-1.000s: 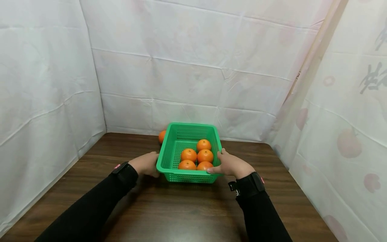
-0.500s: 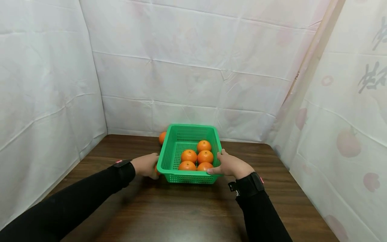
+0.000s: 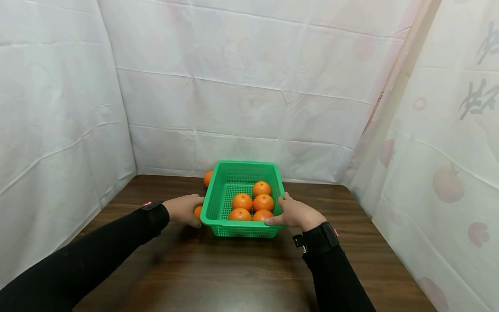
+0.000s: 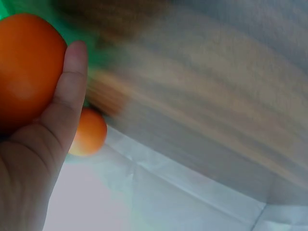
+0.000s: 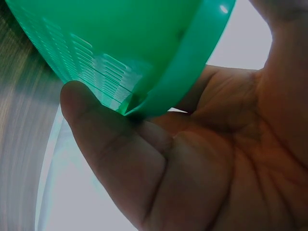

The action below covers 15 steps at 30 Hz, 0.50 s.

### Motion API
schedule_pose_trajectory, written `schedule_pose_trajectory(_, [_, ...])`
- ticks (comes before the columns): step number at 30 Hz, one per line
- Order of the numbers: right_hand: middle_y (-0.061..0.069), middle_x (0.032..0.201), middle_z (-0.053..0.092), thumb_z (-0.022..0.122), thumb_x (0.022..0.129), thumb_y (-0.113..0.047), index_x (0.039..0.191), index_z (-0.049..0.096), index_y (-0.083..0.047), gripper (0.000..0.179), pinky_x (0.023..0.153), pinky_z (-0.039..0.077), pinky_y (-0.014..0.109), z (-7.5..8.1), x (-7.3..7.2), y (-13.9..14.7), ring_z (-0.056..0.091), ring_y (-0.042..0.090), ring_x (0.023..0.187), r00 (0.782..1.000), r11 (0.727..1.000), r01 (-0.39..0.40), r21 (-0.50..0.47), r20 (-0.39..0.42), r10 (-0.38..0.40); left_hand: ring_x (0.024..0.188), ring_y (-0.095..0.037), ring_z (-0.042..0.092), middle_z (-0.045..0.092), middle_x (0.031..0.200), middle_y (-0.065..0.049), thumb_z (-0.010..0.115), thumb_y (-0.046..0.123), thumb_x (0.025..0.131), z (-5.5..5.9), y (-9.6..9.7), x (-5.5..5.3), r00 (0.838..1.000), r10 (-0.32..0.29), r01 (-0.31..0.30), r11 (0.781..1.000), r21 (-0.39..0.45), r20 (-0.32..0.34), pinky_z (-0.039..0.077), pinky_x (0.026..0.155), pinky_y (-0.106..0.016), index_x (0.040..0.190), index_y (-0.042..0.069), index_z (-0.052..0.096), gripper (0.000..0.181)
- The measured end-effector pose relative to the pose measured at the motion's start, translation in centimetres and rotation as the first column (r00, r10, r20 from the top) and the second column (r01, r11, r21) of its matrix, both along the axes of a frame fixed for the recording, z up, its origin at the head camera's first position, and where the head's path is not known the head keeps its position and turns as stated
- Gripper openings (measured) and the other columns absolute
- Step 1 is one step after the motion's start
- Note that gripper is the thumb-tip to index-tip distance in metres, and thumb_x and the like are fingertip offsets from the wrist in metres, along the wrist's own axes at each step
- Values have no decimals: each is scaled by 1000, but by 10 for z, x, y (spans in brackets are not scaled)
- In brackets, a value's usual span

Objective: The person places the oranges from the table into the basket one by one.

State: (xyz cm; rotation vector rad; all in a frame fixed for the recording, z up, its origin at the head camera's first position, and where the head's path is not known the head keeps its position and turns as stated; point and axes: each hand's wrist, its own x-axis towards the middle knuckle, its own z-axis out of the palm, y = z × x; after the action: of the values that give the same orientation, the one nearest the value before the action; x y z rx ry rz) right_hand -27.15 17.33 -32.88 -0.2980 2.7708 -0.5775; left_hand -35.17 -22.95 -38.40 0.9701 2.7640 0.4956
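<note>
A green plastic basket (image 3: 241, 229) stands on the dark wooden table, with several oranges (image 3: 242, 202) gathered toward its right and near side. My right hand (image 3: 299, 213) grips the basket at its near right corner; the thumb lies over the rim and the fingers are along the outer wall. In the right wrist view, the basket rim (image 5: 187, 67) runs between thumb and fingers. Just left of the basket, my left hand (image 3: 185, 209) holds an orange (image 4: 29, 67), partly hidden by the hand and the rim in the head view.
One more orange (image 3: 208, 178) lies outside the basket by its far left side, near the back edge of the wooden table (image 3: 249, 277). White cloth sheets (image 3: 241, 95) hang behind the table and along both sides.
My left hand has shifted slightly left, away from the basket, and the orange it holds has come into sight. The right hand keeps its grip on the basket.
</note>
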Motion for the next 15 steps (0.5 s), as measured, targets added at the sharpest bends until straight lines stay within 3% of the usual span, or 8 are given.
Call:
schedule_pose_trajectory(5, [21,179,4,73,93,-65,169,23,-5,109,126,33,62,2,1,-1,24,43,163,1000,1000,1,-2,2,-1,94,-21,54,62,111,0,89,18,75,14,-4,-2,1000,-17,17,1000,-5,-12,49,76,-37,124,33,67,56])
schedule_pose_trajectory(11, [21,179,5,73,93,-65,169,23,-5,109,126,34,61,3,2,-2,25,43,162,1000,1000,1,11,-3,-1,93,-20,55,60,113,-1,86,18,76,27,-11,-6,998,30,-32,999,-36,-52,50,76,-35,117,35,68,48])
schedule_pose_trajectory(15, [22,179,6,73,93,-66,169,24,-4,110,125,34,62,1,1,-1,26,44,162,1000,1000,4,18,-4,-4,90,-22,54,58,111,-5,82,15,76,35,-14,-9,997,47,-50,998,-30,-65,49,74,-37,115,29,69,43])
